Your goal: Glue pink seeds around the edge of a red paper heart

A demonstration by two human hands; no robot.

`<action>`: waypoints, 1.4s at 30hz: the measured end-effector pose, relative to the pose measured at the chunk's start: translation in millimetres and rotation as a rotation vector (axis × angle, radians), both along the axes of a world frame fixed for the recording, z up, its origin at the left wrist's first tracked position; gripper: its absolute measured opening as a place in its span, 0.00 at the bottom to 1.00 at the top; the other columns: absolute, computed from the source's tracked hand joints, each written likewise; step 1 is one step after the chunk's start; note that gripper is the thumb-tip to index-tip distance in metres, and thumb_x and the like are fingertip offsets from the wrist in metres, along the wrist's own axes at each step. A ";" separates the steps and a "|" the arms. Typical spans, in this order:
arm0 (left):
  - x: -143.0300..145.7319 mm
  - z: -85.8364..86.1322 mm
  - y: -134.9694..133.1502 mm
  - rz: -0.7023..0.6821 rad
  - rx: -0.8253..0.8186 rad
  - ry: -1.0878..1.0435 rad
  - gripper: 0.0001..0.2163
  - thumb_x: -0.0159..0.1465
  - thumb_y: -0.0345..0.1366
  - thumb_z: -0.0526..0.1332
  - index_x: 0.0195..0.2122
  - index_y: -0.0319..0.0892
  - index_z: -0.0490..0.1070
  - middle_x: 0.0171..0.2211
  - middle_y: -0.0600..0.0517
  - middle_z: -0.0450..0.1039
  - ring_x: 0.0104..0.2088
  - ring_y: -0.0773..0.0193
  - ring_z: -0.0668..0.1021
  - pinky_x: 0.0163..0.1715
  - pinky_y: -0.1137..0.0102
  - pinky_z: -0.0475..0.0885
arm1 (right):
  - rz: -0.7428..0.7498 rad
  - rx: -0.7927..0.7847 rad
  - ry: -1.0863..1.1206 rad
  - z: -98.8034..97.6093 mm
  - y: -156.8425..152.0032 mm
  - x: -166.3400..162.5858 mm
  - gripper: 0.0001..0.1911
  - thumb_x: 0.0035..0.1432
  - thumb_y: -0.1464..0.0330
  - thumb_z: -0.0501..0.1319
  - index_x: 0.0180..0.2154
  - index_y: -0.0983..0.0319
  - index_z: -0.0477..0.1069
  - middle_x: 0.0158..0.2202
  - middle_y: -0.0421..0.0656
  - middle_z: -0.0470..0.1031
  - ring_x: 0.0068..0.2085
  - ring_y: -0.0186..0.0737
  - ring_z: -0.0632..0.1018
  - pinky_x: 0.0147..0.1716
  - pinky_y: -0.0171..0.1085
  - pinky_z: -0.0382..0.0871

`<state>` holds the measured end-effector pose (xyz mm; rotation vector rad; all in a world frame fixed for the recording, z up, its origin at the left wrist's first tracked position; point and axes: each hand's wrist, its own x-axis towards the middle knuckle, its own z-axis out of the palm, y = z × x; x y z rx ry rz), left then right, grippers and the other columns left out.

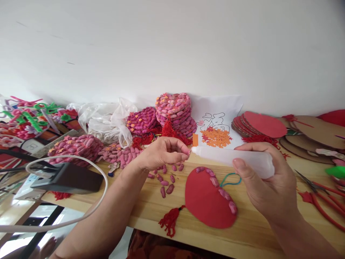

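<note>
My R hand has its fingers wrapped round a whitish squeeze bottle, thumb on the near side, bottle lying approx. level w/ its nozzle pointing left. My L hand is at that nozzle, thumb & index drawn narrow, tips almost meeting; can't tell if there's a small pc. between them. Below the bottle, flat on the wood table, is the red rounded cutout, neither hand on it. A row of pink peanut-shaped pcs. runs along its far & right edge; the rest of its face is plain red. Teal loop sticks out at its far right side, red tassel at its near left. Loose pink pcs. are scattered left of it. Far side, ctr.: orange star pile on white paper w/ a black outline char., & just left of that a stack of pink-covered discs. Far right: red discs, overlapping. Right: red-handled scissors, blades apart. Far left: white plastic bag; nearer, a black box & white cable.
</note>
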<state>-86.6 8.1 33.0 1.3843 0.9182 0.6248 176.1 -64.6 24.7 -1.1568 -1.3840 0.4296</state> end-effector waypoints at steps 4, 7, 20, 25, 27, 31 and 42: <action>2.8 1.7 0.1 0.009 -0.002 0.002 0.13 0.57 0.40 0.75 0.37 0.39 0.77 0.30 0.52 0.79 0.28 0.68 0.80 0.27 0.77 0.71 | -0.003 0.018 -0.008 1.7 -1.0 -1.3 0.11 0.59 0.59 0.71 0.38 0.57 0.74 0.27 0.36 0.74 0.23 0.29 0.72 0.20 0.27 0.67; 3.4 1.2 0.8 0.006 -0.011 0.002 0.13 0.57 0.40 0.75 0.37 0.39 0.77 0.29 0.52 0.79 0.28 0.68 0.80 0.27 0.76 0.71 | 0.019 0.009 -0.023 2.0 -1.1 -1.8 0.10 0.59 0.60 0.71 0.38 0.57 0.74 0.27 0.36 0.74 0.23 0.29 0.72 0.20 0.27 0.66; 4.7 2.1 -0.1 -0.010 -0.003 -0.009 0.12 0.57 0.38 0.75 0.36 0.38 0.77 0.29 0.51 0.79 0.28 0.67 0.80 0.28 0.75 0.73 | -0.001 -0.016 -0.008 1.3 -2.2 -0.8 0.11 0.59 0.59 0.71 0.37 0.57 0.74 0.26 0.37 0.74 0.22 0.31 0.72 0.19 0.29 0.67; 6.4 1.7 -0.2 -0.011 -0.017 -0.016 0.12 0.58 0.39 0.74 0.37 0.38 0.77 0.28 0.51 0.78 0.26 0.67 0.79 0.27 0.74 0.73 | 0.002 -0.035 0.027 -1.1 -2.0 0.5 0.12 0.59 0.58 0.71 0.38 0.57 0.74 0.25 0.37 0.73 0.22 0.33 0.71 0.18 0.31 0.66; 6.8 1.7 -0.4 -0.011 -0.026 -0.023 0.12 0.57 0.39 0.74 0.37 0.38 0.76 0.28 0.51 0.78 0.26 0.67 0.79 0.27 0.74 0.73 | 0.009 -0.029 0.018 -1.0 -2.0 0.4 0.12 0.59 0.58 0.71 0.38 0.57 0.74 0.25 0.37 0.74 0.22 0.33 0.72 0.19 0.31 0.67; 6.8 2.1 -0.6 -0.017 -0.030 -0.020 0.12 0.57 0.38 0.74 0.36 0.37 0.76 0.28 0.51 0.77 0.26 0.68 0.78 0.26 0.75 0.73 | -0.009 -0.043 0.033 -0.1 -1.5 0.2 0.12 0.59 0.58 0.71 0.38 0.57 0.74 0.26 0.37 0.74 0.23 0.33 0.72 0.19 0.31 0.67; 8.4 0.0 -0.9 -0.022 -0.104 -0.075 0.15 0.54 0.39 0.76 0.36 0.37 0.77 0.27 0.52 0.76 0.25 0.69 0.77 0.24 0.75 0.70 | -0.013 -0.054 0.072 -0.4 -0.4 -0.3 0.13 0.59 0.57 0.71 0.38 0.56 0.74 0.26 0.38 0.73 0.23 0.35 0.73 0.19 0.34 0.67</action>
